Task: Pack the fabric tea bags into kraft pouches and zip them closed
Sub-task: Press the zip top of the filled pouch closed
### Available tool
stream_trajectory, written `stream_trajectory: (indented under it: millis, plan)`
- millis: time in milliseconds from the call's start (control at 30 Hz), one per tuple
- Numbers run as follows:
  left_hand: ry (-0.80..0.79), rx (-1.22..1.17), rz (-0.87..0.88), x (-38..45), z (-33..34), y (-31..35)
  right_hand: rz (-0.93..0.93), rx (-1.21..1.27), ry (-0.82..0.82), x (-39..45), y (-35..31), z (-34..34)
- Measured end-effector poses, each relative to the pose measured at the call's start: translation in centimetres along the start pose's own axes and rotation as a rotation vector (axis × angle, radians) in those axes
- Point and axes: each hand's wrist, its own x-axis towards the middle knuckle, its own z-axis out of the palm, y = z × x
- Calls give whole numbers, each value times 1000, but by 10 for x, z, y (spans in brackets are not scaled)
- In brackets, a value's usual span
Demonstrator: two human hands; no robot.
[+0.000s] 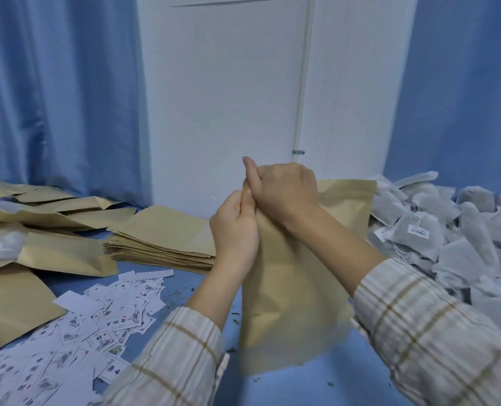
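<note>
A kraft pouch (290,300) stands upright in front of me, its bottom edge blurred just above the blue table. My left hand (234,227) pinches the pouch's top left corner. My right hand (284,191) grips the top edge right beside it, thumb raised. The pouch's mouth is hidden behind both hands, and I cannot tell what is inside. A heap of grey fabric tea bags (454,238) with strings and white tags lies to the right.
A stack of flat kraft pouches (167,232) lies left of centre. More pouches (38,212) are spread at far left. Small printed paper labels (76,332) are scattered at lower left. Blue curtains and a white door stand behind the table.
</note>
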Motion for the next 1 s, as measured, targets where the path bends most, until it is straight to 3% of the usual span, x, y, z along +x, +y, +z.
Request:
stream_trajectory:
  millis: [100, 500, 800, 900, 1000]
  plan:
    - [53, 15, 37, 6, -11, -5, 47, 7, -20, 1, 24, -7]
    - [-4, 100, 116, 31, -25, -18, 252, 59, -44, -19, 79, -6]
    - [-107, 36, 21, 43, -30, -28, 332, 106, -97, -18, 94, -5]
    - [-265, -133, -215, 42, -38, -29, 404, 190, -76, -15, 98, -6]
    - [-636, -51, -414, 29, -57, -48, 548, 300, 37, -11, 108, -7]
